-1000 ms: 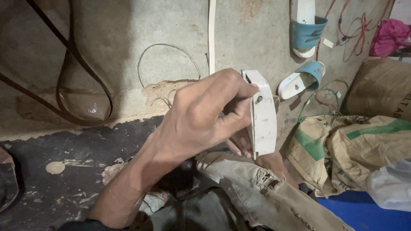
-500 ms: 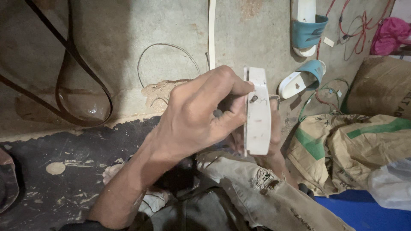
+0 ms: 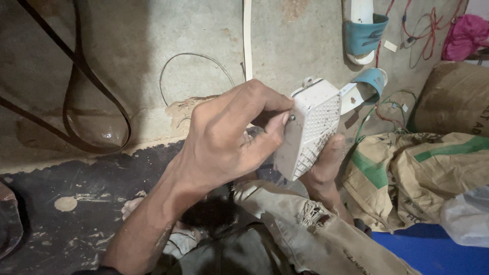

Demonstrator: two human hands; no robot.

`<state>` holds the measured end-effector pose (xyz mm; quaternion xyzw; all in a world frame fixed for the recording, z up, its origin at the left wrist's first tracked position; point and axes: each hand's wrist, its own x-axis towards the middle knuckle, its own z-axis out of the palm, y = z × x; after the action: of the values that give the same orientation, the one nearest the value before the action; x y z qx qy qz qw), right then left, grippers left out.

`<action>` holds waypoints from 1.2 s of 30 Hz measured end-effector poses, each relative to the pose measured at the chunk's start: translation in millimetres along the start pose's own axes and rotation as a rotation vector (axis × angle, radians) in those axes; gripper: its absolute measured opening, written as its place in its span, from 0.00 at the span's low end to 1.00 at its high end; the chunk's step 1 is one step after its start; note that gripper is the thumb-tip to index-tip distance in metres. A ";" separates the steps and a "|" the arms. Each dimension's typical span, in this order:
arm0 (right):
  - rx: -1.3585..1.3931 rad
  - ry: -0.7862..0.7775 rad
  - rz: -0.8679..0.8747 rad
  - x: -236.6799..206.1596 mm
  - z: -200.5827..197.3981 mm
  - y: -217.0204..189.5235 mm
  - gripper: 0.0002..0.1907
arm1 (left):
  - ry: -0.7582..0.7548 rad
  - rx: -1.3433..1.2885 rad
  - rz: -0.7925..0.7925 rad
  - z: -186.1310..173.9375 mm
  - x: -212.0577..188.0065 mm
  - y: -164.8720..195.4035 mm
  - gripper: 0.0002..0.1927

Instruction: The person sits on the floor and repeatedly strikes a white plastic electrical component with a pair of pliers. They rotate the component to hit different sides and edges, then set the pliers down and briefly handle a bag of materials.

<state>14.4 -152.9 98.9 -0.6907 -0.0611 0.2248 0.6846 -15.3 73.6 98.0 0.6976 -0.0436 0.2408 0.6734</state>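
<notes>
Floor: bare grey concrete (image 3: 305, 40) spreads ahead of me, with a dark, stained patch (image 3: 76, 193) nearer my legs.
Left hand: my left hand (image 3: 229, 137) is curled around the near edge of a white plastic casing (image 3: 310, 127), thumb tip pressed against its side by a small screw (image 3: 292, 117).
Right hand: my right hand (image 3: 326, 168) sits under and behind the casing, mostly hidden; I see the thumb lying against the lower right edge, gripping from below.
Casing: white, roughly rectangular with rounded corners, held in the air between both hands above my knee, tilted so its perforated grille face looks right and slightly up; a small loop sticks out at its top.
Knee: my torn, dirty beige trouser leg (image 3: 305, 224) lies just beneath the casing.
Sandals: two white sandals with blue straps, one (image 3: 364, 30) at the top and one (image 3: 364, 86) just behind the casing.
Wires: a thin grey wire loop (image 3: 193, 56) lies on the concrete behind my left hand; tangled red wire (image 3: 433, 23) at upper right.
Belt: a dark rubber belt (image 3: 81, 71) curves across the floor at left.
Sacks: woven tan sacks with green stripes (image 3: 417, 173) sit to my right, above a blue sheet (image 3: 433, 249).
Strip: a pale narrow strip (image 3: 248, 35) runs straight up from behind my hand.
</notes>
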 end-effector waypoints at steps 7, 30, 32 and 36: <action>-0.625 0.100 -0.409 5.3 7.3 -3.6 0.38 | 0.037 -0.153 -0.124 1.9 -8.4 -22.6 0.05; -1.243 0.063 -0.785 14.3 19.3 -25.8 0.32 | 0.100 -0.797 -0.460 34.4 -22.9 -23.7 0.22; -1.266 0.101 -0.756 14.9 20.9 -26.3 0.30 | 0.145 -0.843 -0.424 48.1 -25.2 -13.7 0.34; -1.236 0.104 -0.731 15.9 23.6 -27.4 0.30 | 0.213 -0.806 -0.456 60.0 -32.4 -11.3 0.41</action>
<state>25.4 -123.4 122.8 -0.8971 -0.3719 -0.1277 0.2017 -22.8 8.4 76.2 0.3440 0.0900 0.1210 0.9268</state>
